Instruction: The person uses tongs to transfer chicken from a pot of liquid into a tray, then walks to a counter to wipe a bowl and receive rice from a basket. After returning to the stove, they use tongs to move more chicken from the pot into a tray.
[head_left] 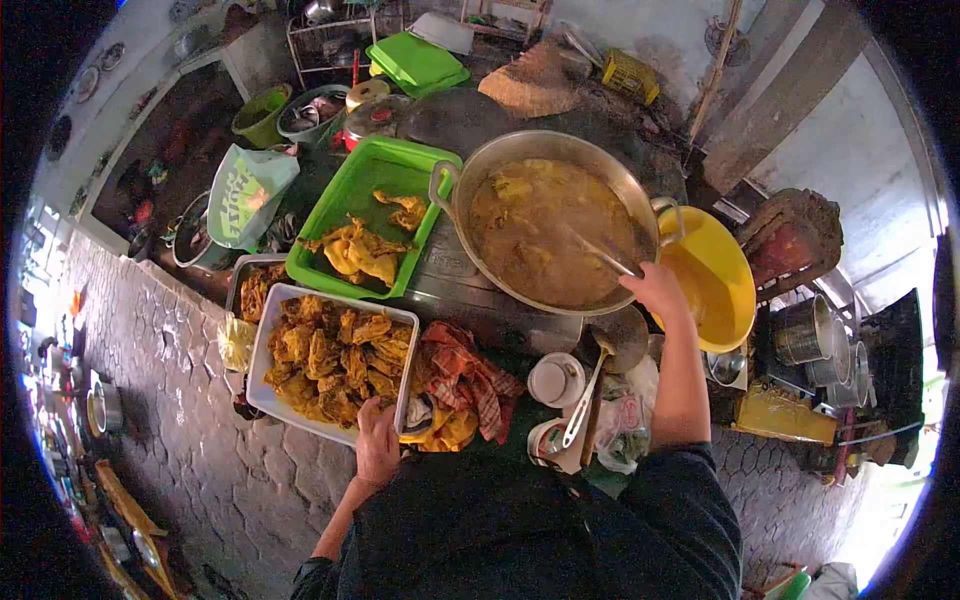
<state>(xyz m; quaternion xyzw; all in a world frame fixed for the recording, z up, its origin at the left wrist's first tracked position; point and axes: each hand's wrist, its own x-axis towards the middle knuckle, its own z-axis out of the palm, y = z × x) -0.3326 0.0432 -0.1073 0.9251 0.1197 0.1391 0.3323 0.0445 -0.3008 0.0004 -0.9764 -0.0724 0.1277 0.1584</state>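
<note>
Dark shirt [520, 520], near centre. L hand [377, 445]: at near R corner of white tray [411, 355], fingers bent at rim; firm grip or not, can't tell. Tray full w/ browned chicken pcs [330, 350]. R hand [657, 290]: closed on metal utensil [610, 259], tip in brown liquid [540, 215] of lg 2-handled pan [634, 190], far centre. Green tray [350, 190] w/ yellow chicken [360, 252]: L of pan. Yellow tub [730, 270]: R of pan.

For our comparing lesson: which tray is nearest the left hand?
The white tray: the left hand is at its rim; the green tray and metal tray are farther.
</note>
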